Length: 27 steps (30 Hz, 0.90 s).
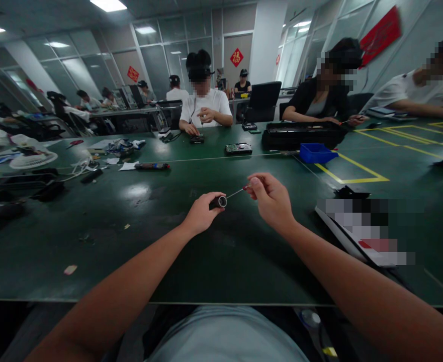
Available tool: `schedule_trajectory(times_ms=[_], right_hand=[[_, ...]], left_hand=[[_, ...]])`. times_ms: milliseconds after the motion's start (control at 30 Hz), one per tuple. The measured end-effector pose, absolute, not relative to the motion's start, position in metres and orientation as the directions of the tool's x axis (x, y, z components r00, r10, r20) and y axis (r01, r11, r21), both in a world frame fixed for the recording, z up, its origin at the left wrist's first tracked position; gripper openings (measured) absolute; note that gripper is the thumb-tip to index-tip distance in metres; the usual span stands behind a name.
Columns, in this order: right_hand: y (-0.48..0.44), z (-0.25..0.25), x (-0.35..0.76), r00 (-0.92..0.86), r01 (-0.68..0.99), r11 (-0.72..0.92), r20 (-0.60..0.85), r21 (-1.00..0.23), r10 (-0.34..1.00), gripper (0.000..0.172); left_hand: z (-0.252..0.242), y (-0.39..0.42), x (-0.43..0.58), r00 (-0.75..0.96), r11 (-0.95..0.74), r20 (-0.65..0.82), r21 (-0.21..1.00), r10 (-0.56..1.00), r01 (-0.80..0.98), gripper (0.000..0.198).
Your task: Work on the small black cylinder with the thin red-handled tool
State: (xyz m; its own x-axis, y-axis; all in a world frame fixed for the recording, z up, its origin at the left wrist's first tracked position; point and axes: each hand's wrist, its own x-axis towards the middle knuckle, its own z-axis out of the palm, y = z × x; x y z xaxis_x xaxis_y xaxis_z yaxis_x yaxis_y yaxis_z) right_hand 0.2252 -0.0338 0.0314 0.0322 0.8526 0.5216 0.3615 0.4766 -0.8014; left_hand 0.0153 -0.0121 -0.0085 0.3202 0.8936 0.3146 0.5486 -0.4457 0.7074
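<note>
Over the green table [161,271], here's one black cylinder [218,202], silver-rimmed at its open end, pinched in my left hand [201,214]; my right hand [272,199] pinches one slim metal-shafted tool [235,193], tip right by it; beyond, one blue bin [317,153]

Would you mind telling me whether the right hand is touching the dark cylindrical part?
Apart. The head view shows a clear gap between the right hand and the dark cylindrical part, with a thin tool between them.

Tool shaft [235,193]: smooth metal
Cylinder end [222,201]: shiny, metallic
Tabletop [130,271]: smooth, glossy
Bin [315,153], tool's two o'clock: plastic
</note>
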Motion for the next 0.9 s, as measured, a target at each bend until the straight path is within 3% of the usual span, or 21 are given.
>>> schedule_trajectory(times_ms=[500,733,900], right_hand=[[-0.0302,0.0280,0.2233,-0.006,0.332,0.470,0.496,-0.818,0.868,0.024],[-0.0312,0.0326,0.2291,0.007,0.574,0.432,0.532,-0.695,0.847,0.038],[-0.0341,0.0367,0.2283,-0.012,0.589,0.448,0.547,-0.673,0.837,0.037]], left_hand=[[-0.0112,-0.0108,0.0132,0.339,-0.498,0.369,0.707,0.865,0.502,0.042],[-0.0085,-0.0125,0.0124,0.350,-0.524,0.390,0.660,0.852,0.538,0.042],[-0.0090,-0.0125,0.0115,0.372,-0.545,0.398,0.631,0.839,0.553,0.043]])
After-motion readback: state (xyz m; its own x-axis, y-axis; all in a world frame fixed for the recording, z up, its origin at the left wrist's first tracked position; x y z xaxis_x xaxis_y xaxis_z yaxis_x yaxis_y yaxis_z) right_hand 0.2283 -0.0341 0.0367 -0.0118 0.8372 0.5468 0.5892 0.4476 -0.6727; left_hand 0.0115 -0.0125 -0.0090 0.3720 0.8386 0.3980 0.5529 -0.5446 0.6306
